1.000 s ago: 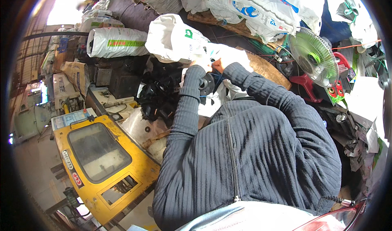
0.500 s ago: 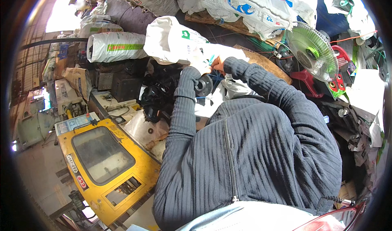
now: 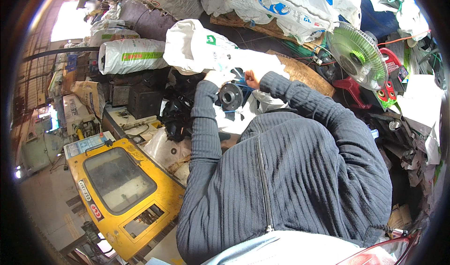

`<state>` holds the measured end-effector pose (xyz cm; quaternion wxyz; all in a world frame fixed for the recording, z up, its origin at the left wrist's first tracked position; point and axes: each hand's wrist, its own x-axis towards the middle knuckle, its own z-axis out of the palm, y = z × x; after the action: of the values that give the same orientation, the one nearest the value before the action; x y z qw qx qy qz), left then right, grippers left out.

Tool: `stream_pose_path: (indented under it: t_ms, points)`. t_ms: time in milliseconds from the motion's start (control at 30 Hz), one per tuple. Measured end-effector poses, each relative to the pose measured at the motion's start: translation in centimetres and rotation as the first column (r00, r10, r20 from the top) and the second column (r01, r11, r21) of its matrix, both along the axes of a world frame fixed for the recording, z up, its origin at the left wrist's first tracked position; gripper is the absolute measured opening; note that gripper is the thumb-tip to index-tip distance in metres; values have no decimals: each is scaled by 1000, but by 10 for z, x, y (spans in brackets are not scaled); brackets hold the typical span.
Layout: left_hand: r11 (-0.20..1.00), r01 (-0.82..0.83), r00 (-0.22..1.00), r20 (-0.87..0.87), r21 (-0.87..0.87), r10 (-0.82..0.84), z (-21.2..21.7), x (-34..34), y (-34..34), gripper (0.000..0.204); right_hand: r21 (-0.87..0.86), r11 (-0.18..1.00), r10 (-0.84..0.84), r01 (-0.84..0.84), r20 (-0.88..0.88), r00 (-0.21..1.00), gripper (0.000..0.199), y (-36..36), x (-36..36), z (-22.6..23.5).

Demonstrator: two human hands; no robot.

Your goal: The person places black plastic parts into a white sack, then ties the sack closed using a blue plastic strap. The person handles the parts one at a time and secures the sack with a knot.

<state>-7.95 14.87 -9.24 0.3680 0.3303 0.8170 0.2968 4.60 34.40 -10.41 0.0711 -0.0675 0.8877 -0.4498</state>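
In front of my chest, both hands are at the near edge of a white woven sack (image 3: 201, 49) with a green mark. My left hand (image 3: 219, 78) lies against the sack's lower edge, its fingers washed out by glare. To its right, my right hand (image 3: 253, 79) is closed, its fingers curled in; whatever they grip is too small to make out. Between the hands shows a thin-ribbed blue piece (image 3: 240, 75). Just below sits a dark round hub-like part (image 3: 231, 97) with a hole in its middle. Black plastic pieces (image 3: 180, 103) are heaped left of my left wrist.
A yellow machine door (image 3: 164, 194) with a window stands at lower left. Another white sack (image 3: 131, 56) lies at far left. A green-bladed fan (image 3: 357, 54) on a red base stands to the right. Large stuffed white bags (image 3: 290, 7) line the back, behind a brown board (image 3: 304, 77).
My hands have drawn apart, the left moving a little left and the right a little right. The round dark part is now more exposed, and the blue piece shows between the hands.
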Motion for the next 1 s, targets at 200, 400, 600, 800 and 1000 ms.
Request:
stream_pose_path:
  t_ms: [200,400,600,800,1000]
  points:
    - [934,-353,927,114,-48,356,-1,6,-45,18,171,956,244,-238,-12,970,30,10,62,21]
    - [675,-738,648,276,-3,710,26,50,-15,19,-168,983,72,-72,-4,997,18,8,85,4]
    - [982,-125,716,-673,138,186,3,56,-38,25,-105,992,78,-74,34,996,22,15,100,26]
    - [939,-186,917,-395,-290,59,64,72,41,34,41,999,-16,9,175,984,29,15,97,24]
    - [980,-157,917,-385,-122,99,19,38,2,31,-216,969,-102,120,93,990,15,13,80,48]
